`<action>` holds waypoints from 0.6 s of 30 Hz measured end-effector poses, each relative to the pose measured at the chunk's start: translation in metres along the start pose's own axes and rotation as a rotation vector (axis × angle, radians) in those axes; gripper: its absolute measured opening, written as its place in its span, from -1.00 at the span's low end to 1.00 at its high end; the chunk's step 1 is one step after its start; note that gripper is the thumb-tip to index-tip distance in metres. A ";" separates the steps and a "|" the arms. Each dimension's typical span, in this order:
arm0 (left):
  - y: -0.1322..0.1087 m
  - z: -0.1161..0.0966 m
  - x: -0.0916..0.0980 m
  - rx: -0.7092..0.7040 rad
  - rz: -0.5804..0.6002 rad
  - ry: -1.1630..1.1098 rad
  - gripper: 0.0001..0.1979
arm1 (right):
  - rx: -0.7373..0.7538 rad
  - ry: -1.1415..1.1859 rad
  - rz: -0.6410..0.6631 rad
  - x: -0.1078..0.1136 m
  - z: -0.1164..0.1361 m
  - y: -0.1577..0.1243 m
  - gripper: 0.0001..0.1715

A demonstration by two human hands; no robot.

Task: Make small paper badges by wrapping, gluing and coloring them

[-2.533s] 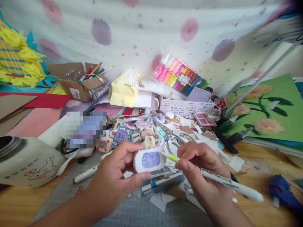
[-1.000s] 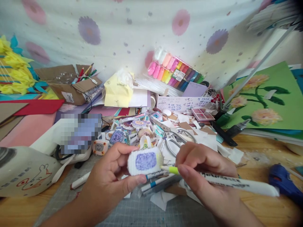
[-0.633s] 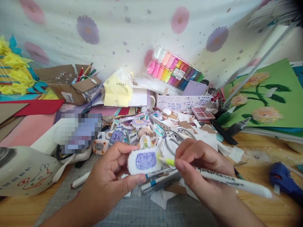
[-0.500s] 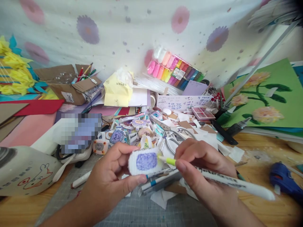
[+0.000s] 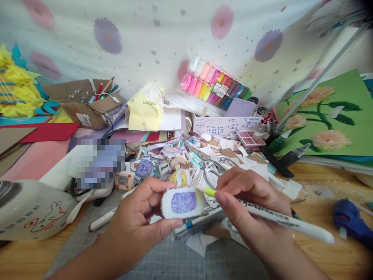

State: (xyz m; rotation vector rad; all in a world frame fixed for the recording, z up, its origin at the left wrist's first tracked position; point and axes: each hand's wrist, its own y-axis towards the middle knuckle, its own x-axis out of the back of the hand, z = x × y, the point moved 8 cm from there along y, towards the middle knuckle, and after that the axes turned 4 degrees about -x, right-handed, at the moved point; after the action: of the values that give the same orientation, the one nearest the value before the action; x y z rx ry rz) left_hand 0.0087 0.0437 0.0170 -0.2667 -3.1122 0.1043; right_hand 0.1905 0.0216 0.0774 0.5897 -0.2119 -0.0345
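Between its thumb and fingers, my left hand grips the left end of a small white rounded piece. A purple patch fills the middle of that piece, and its right end has a pale yellow-green tint. My right hand holds a white marker with a yellow-green collar. The marker's tip is at the piece's upper right edge; whether it touches is too small to tell. Behind the piece lie scissors and a pile of small decorated pieces.
A grey cutting mat lies under the hands. A blue glue gun is at the right, a painted container at the left. Paper scraps, a cardboard box and coloured clay packs are farther back.
The white piece has shifted slightly right and tilted. The marker tip has gone from its right side to the upper right edge, and the yellow-green tint there looks wider.
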 end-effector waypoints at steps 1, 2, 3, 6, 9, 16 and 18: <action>0.000 0.000 0.000 -0.003 0.002 0.004 -0.66 | -0.010 0.003 -0.002 0.000 -0.001 0.000 -0.79; 0.000 0.000 0.000 -0.006 0.005 0.005 -0.66 | -0.029 0.013 0.007 0.000 -0.003 0.000 -0.78; 0.000 0.000 0.000 -0.008 0.009 0.005 -0.66 | -0.052 0.024 0.014 0.000 -0.005 0.000 -0.77; 0.001 0.001 -0.001 -0.005 0.014 -0.003 -0.65 | -0.056 0.021 -0.011 0.002 -0.005 -0.001 -0.80; 0.000 0.001 -0.001 0.004 0.010 -0.010 -0.65 | -0.055 0.031 0.010 0.001 -0.006 -0.002 -0.76; 0.000 -0.003 -0.003 0.005 0.019 -0.049 -0.67 | -0.053 0.053 -0.021 0.004 -0.005 -0.002 -0.76; 0.000 -0.002 -0.003 0.015 0.021 -0.052 -0.66 | -0.060 0.062 -0.021 0.004 -0.006 -0.002 -0.77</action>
State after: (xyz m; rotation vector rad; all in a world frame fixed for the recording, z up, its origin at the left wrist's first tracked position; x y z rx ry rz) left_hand 0.0116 0.0431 0.0189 -0.3012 -3.1589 0.1373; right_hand 0.1960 0.0230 0.0723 0.5322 -0.1437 -0.0425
